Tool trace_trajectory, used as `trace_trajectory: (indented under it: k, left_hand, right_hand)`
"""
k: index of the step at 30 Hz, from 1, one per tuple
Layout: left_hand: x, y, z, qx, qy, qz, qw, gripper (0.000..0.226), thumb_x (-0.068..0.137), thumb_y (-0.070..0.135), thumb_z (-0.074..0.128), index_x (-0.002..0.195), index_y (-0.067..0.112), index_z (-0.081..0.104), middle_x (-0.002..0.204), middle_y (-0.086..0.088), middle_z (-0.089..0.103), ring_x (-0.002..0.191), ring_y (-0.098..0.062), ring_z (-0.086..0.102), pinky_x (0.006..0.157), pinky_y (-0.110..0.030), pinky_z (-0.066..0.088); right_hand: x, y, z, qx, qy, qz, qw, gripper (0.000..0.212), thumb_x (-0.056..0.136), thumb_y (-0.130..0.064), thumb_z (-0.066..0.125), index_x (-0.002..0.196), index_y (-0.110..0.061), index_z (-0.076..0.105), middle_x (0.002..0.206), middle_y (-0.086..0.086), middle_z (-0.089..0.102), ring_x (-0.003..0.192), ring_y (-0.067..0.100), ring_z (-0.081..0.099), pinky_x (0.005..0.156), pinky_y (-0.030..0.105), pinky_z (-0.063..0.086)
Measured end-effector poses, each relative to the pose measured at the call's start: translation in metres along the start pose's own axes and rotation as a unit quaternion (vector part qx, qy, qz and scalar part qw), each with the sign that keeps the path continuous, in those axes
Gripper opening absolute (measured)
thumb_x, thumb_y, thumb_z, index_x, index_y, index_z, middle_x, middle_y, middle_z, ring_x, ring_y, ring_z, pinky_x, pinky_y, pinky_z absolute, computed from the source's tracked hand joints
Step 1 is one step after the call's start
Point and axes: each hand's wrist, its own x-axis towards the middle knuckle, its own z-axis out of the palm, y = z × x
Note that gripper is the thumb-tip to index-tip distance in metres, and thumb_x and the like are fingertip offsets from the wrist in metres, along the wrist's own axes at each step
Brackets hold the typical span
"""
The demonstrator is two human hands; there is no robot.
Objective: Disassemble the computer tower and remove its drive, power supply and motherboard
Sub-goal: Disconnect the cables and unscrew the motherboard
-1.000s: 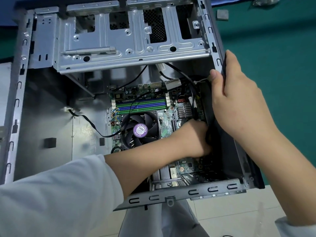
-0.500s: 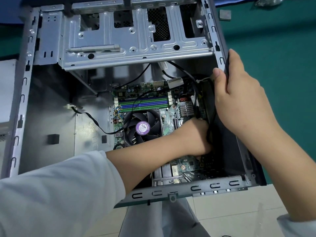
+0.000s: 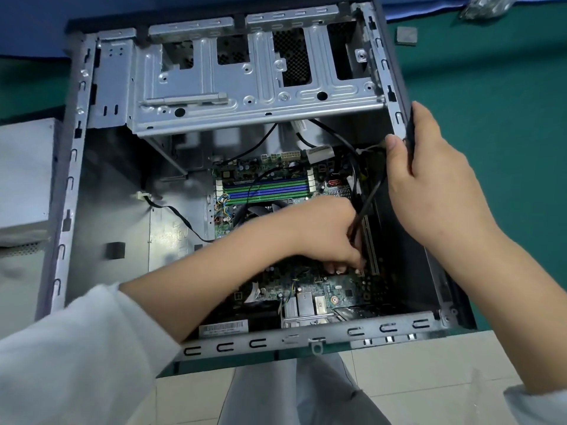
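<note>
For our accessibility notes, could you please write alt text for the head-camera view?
A person's left hand reaches into an open computer tower, fingers down on the motherboard beside a black cable, while the right hand grips the case's right edge. An empty metal drive cage spans the top.

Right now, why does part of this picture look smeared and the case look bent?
Head view: the left hand and its sleeve are motion-blurred; the wide lens bows the case edges; the motherboard is fairly sharp; the right inner wall lies in shadow.
</note>
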Motion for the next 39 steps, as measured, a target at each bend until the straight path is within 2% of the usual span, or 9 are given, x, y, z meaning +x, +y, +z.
trace_trajectory:
  k: [4, 10, 15, 21, 24, 27, 30, 33, 39]
  left_hand:
    - [-0.036, -0.012, -0.023, 0.087, 0.051, -0.004, 0.995, 0.014, 0.079, 0.036, 0.071, 0.08, 0.022, 0.074, 0.063, 0.012, 0.069, 0.054, 0.002, 0.059, 0.052, -0.017, 0.046]
    - [-0.075, -0.036, -0.037, 0.006, 0.24, -0.013, 0.971, 0.013, 0.081, 0.036, 0.068, 0.073, 0.025, 0.069, 0.058, 0.016, 0.061, 0.041, 0.004, 0.046, 0.043, -0.005, 0.032]
    - [-0.07, -0.038, -0.041, 0.083, 0.283, 0.073, 0.953, 0.047, 0.087, 0.053, 0.049, 0.121, 0.024, 0.061, 0.108, 0.01, 0.06, 0.102, -0.003, 0.054, 0.096, -0.024, 0.041]
    - [-0.029, -0.008, -0.039, 0.219, 0.297, 0.174, 0.913, 0.038, 0.1, 0.025, 0.04, 0.135, 0.016, 0.049, 0.143, -0.001, 0.043, 0.136, -0.017, 0.032, 0.114, -0.031, 0.024]
    - [-0.018, -0.012, -0.038, 0.288, 0.28, 0.162, 0.901, 0.038, 0.1, 0.031, 0.035, 0.127, 0.014, 0.055, 0.133, -0.003, 0.052, 0.13, -0.02, 0.041, 0.118, -0.031, 0.016]
    - [-0.015, -0.018, -0.03, 0.319, 0.295, 0.17, 0.885, 0.038, 0.1, 0.028, 0.035, 0.102, 0.007, 0.067, 0.1, -0.007, 0.059, 0.1, -0.024, 0.056, 0.117, -0.028, 0.017]
    - [-0.009, -0.018, -0.022, 0.289, 0.307, 0.137, 0.896, 0.036, 0.1, 0.03, 0.039, 0.089, 0.007, 0.065, 0.085, -0.004, 0.049, 0.09, -0.027, 0.054, 0.088, -0.028, 0.036]
    - [0.008, -0.014, -0.02, 0.23, 0.338, 0.048, 0.912, 0.038, 0.1, 0.036, 0.038, 0.09, 0.01, 0.064, 0.082, 0.002, 0.042, 0.089, -0.026, 0.055, 0.068, -0.03, 0.031]
    - [0.044, -0.004, -0.018, -0.119, 0.39, -0.033, 0.913, 0.022, 0.083, 0.021, 0.065, 0.102, 0.011, 0.065, 0.094, -0.003, 0.067, 0.091, -0.018, 0.061, 0.079, -0.029, 0.048]
  right_hand:
    - [0.0, 0.0, 0.0, -0.008, 0.037, -0.049, 0.998, 0.05, 0.099, -0.024, 0.039, 0.145, -0.007, 0.029, 0.133, 0.018, 0.041, 0.122, 0.033, 0.035, 0.1, 0.032, 0.025]
    - [-0.015, -0.001, -0.006, -0.147, 0.067, -0.195, 0.967, 0.034, 0.085, -0.022, 0.049, 0.115, -0.014, 0.06, 0.103, 0.016, 0.045, 0.095, 0.026, 0.03, 0.084, 0.037, 0.025]
    - [-0.018, -0.001, -0.005, -0.215, 0.013, -0.22, 0.951, 0.013, 0.078, -0.032, 0.066, 0.081, -0.019, 0.067, 0.081, -0.001, 0.057, 0.091, 0.03, 0.043, 0.082, 0.037, 0.021]
    - [-0.017, 0.0, -0.007, -0.165, 0.021, -0.226, 0.96, 0.027, 0.078, -0.045, 0.062, 0.067, -0.02, 0.062, 0.074, -0.005, 0.053, 0.088, 0.027, 0.041, 0.078, 0.034, 0.019]
    - [-0.016, 0.002, -0.006, -0.126, 0.025, -0.229, 0.965, 0.028, 0.079, -0.042, 0.061, 0.064, -0.018, 0.061, 0.072, -0.004, 0.051, 0.086, 0.027, 0.04, 0.075, 0.032, 0.019]
    - [-0.017, 0.003, -0.004, -0.106, 0.027, -0.233, 0.966, 0.029, 0.081, -0.04, 0.06, 0.065, -0.015, 0.062, 0.07, -0.004, 0.048, 0.085, 0.027, 0.039, 0.071, 0.04, 0.035]
    - [-0.017, 0.003, -0.003, -0.103, 0.032, -0.232, 0.967, 0.031, 0.083, -0.036, 0.059, 0.065, -0.011, 0.062, 0.07, -0.001, 0.049, 0.085, 0.028, 0.039, 0.071, 0.044, 0.039]
    - [-0.017, 0.002, -0.002, -0.108, 0.038, -0.229, 0.967, 0.03, 0.083, -0.034, 0.059, 0.066, -0.01, 0.063, 0.069, 0.0, 0.049, 0.085, 0.029, 0.04, 0.07, 0.043, 0.039]
    - [-0.016, 0.002, -0.002, -0.102, 0.037, -0.231, 0.967, 0.026, 0.082, -0.033, 0.061, 0.069, -0.011, 0.064, 0.07, 0.001, 0.05, 0.086, 0.031, 0.041, 0.07, 0.043, 0.037]
